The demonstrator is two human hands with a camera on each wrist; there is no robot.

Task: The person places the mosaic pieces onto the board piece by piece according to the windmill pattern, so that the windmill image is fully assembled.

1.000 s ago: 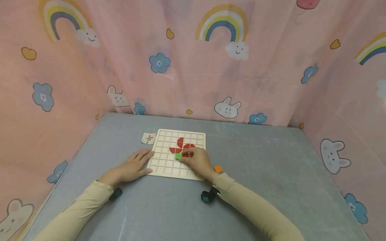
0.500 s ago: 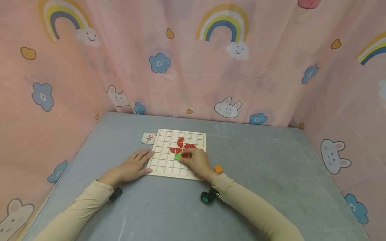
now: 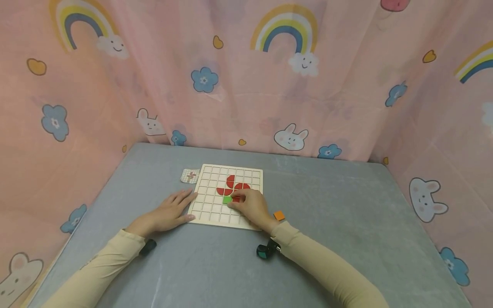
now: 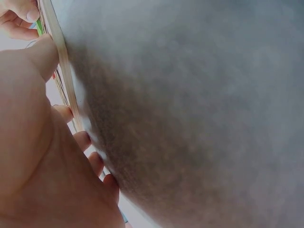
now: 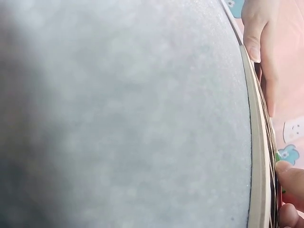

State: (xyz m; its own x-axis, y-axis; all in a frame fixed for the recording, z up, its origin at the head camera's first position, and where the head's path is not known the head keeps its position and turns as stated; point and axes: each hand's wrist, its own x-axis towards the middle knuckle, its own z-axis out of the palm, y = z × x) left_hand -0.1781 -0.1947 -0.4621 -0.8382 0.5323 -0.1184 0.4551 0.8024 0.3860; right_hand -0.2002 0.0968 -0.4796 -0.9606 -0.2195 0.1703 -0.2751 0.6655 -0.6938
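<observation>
A pale wooden grid board [image 3: 209, 217] lies on the grey table. My left hand [image 3: 167, 214] rests with spread fingers along its left edge, thumb at the near corner; the left wrist view shows its fingers [image 4: 82, 140] against the board's side. Thumb and index finger of my right hand [image 3: 252, 207] pinch a green square tile [image 3: 226, 200], which sits flat over a cell near the board's middle. Red rounded pieces [image 3: 230, 181] form a pinwheel just behind it, one partly covered by the right fingers. In the right wrist view the thumb [image 5: 290, 179] is beside the green tile [image 5: 278, 156].
A small card [image 3: 190, 176] printed with a grid and a red pinwheel lies by the board's far left corner. An orange square tile [image 3: 279, 215] lies right of the board, close to my right wrist. A pink patterned curtain [image 3: 231, 107] surrounds the table's back and sides.
The green tile has gone down and slightly left, from raised over the board to flat on its cell, with the right fingers still at it. My left hand has stayed in place.
</observation>
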